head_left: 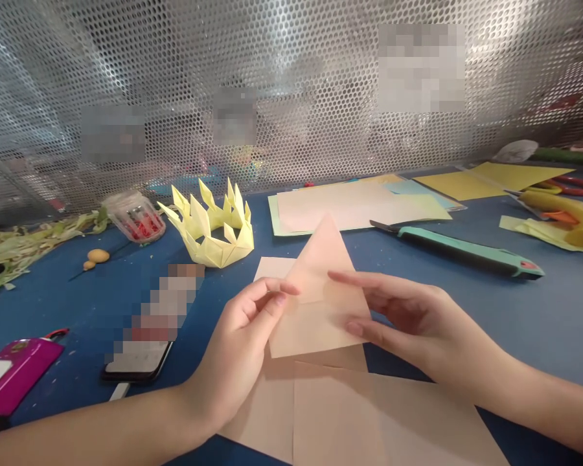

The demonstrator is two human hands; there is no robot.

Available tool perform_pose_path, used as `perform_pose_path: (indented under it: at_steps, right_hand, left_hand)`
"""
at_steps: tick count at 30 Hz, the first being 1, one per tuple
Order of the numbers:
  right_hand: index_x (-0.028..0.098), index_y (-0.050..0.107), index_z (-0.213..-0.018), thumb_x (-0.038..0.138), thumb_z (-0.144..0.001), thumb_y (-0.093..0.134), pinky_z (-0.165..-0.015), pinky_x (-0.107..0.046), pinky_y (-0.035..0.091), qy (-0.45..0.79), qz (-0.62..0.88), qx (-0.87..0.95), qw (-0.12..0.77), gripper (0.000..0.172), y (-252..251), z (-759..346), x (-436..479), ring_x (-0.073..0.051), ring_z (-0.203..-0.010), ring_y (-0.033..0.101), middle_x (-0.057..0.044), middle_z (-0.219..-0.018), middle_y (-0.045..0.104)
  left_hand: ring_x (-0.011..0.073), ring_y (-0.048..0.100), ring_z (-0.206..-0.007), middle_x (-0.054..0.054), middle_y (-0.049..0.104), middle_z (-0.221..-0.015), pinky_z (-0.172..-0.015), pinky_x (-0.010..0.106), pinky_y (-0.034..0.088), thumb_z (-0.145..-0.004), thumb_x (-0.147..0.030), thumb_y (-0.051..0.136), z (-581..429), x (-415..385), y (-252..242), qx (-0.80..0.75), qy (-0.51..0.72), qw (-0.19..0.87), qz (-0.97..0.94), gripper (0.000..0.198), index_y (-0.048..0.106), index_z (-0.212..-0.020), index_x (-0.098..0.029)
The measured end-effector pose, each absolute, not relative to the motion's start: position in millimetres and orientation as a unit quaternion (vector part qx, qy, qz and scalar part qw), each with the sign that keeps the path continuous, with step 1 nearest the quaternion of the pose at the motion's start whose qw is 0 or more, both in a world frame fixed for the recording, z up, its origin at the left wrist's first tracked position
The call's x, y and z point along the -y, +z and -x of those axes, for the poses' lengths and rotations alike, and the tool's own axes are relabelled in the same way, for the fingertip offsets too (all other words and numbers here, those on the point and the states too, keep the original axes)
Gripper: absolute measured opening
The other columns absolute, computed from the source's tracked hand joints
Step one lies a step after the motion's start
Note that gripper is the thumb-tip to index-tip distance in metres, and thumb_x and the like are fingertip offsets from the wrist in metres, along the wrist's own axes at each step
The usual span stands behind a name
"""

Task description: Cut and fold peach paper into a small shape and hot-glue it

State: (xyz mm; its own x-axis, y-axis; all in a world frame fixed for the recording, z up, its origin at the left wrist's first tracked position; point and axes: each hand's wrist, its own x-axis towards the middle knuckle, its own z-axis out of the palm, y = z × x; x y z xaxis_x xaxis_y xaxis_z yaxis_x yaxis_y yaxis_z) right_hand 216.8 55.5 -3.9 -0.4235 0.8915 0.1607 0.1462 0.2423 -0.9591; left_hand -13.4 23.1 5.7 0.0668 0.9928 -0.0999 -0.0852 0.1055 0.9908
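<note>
Head view: left hand [243, 330] closed in a thumb-and-finger pinch on the left edge of the folded paper [320, 317], a pale triangle, point up, in the middle of the view. Right hand [412, 317] at its right edge, thumb and index finger spread apart, tips on the near face; other fingers curled, partly hidden, can't tell if it grips. Back of the triangle unseen.

Below it, pale sheets [340, 414] on the blue table [539, 336]; bottom cut off by the frame, part covered by the left hand. Another pale corner shows behind the triangle.

Yellow paper crown [218, 249] stands beyond the left hand. Phone [138, 372] left of that hand, mostly pixelated; white cable [120, 391] at its near end, the rest out of sight. Magenta object [26, 372] cut off at left, can't tell what. Jar [136, 217] with red bits inside, contents unclear. Leafy strips [43, 239] cut off at left.

Green cutter [466, 249] beyond the right hand, blade toward the paper stack [359, 204], lower layers mostly covered. Far right, yellow-handled tool [573, 207], cut off. Behind everything, metal mesh [296, 58]; shapes through it blurred, patches pixelated.
</note>
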Motion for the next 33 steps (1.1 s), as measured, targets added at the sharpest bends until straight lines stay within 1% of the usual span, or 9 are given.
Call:
perform_pose_path:
  at_steps: [3,8,12,16,22,25,28,31,33]
  right_hand:
    - [0.036,0.078,-0.121,0.046,-0.085,0.079,-0.094,-0.036,0.063,0.405,0.420,0.712,0.390,0.037,-7.1,-218.2,-55.6,-0.026,-0.108,0.076,-0.002,-0.114,0.081]
    - [0.041,0.080,-0.112,0.048,-0.080,0.082,-0.095,-0.034,0.063,0.384,0.438,0.708,0.400,0.033,-5.6,-218.7,-54.8,-0.025,-0.106,0.077,0.003,-0.114,0.081]
    - [0.041,0.081,-0.109,0.050,-0.077,0.083,-0.089,-0.031,0.064,0.367,0.458,0.708,0.393,0.033,-4.5,-219.1,-53.7,-0.025,-0.100,0.079,0.003,-0.109,0.082]
    - [0.039,0.085,-0.098,0.049,-0.082,0.078,-0.074,-0.029,0.064,0.287,0.475,0.732,0.395,0.020,-3.3,-218.7,-52.8,-0.022,-0.082,0.080,0.003,-0.094,0.084]
    - [0.036,0.084,-0.089,0.047,-0.086,0.077,-0.056,-0.027,0.054,0.223,0.437,0.757,0.432,0.014,1.8,-217.7,-47.7,-0.016,-0.059,0.063,0.001,-0.068,0.073]
    - [0.037,0.083,-0.091,0.039,-0.087,0.077,-0.054,-0.026,0.051,0.192,0.390,0.771,0.466,0.007,4.1,-218.9,-46.5,-0.015,-0.061,0.059,0.000,-0.069,0.066]
    - [0.039,0.082,-0.090,0.036,-0.085,0.080,-0.062,-0.027,0.054,0.173,0.363,0.769,0.496,0.006,6.1,-220.3,-46.4,-0.017,-0.073,0.063,-0.001,-0.079,0.066]
    - [0.039,0.078,-0.089,0.034,-0.088,0.077,-0.068,-0.028,0.058,0.223,0.349,0.759,0.503,0.005,6.8,-220.8,-45.1,-0.019,-0.082,0.068,0.000,-0.087,0.072]
    - [0.039,0.077,-0.090,0.034,-0.089,0.076,-0.066,-0.027,0.059,0.268,0.344,0.743,0.508,0.005,6.2,-220.1,-42.9,-0.018,-0.078,0.070,0.001,-0.085,0.075]
  left_hand:
    - [0.0179,0.070,-0.101,0.000,0.076,-0.104,-0.083,0.024,0.052,-0.089,-0.036,0.077,12.5,-22.0,6.4,-0.471,0.469,0.577,-0.474,0.019,0.073,-0.104,-0.025]
    - [0.0188,0.075,-0.103,-0.001,0.081,-0.108,-0.080,0.022,0.057,-0.081,-0.022,0.083,11.1,-21.1,11.5,-0.463,0.458,0.598,-0.468,0.040,0.073,-0.120,-0.027]
    - [0.0203,0.077,-0.105,-0.003,0.081,-0.111,-0.086,0.024,0.060,-0.081,-0.021,0.081,11.0,-22.5,12.3,-0.475,0.457,0.562,-0.500,0.031,0.080,-0.111,-0.028]
    - [0.0220,0.078,-0.102,-0.002,0.082,-0.106,-0.088,0.027,0.060,-0.083,-0.022,0.080,10.3,-23.1,13.2,-0.501,0.449,0.529,-0.517,0.025,0.083,-0.106,-0.030]
    - [0.0216,0.077,-0.093,0.000,0.083,-0.094,-0.085,0.027,0.061,-0.082,-0.028,0.085,9.9,-21.3,16.2,-0.492,0.469,0.547,-0.488,0.011,0.085,-0.093,-0.029]
    - [0.0180,0.073,-0.089,0.001,0.077,-0.091,-0.084,0.025,0.059,-0.080,-0.028,0.086,11.1,-20.5,14.6,-0.474,0.495,0.513,-0.517,0.008,0.086,-0.088,-0.030]
    - [0.0155,0.068,-0.093,0.001,0.066,-0.094,-0.085,0.021,0.056,-0.075,-0.031,0.091,11.7,-20.8,14.1,-0.456,0.528,0.468,-0.543,0.010,0.086,-0.083,-0.030]
    - [0.0163,0.069,-0.094,0.002,0.071,-0.098,-0.085,0.021,0.056,-0.075,-0.033,0.091,10.9,-21.8,17.4,-0.449,0.525,0.503,-0.520,0.009,0.084,-0.080,-0.028]
    - [0.0174,0.072,-0.086,0.002,0.076,-0.090,-0.081,0.024,0.058,-0.076,-0.035,0.090,10.2,-21.8,20.8,-0.454,0.508,0.546,-0.487,0.012,0.084,-0.081,-0.026]
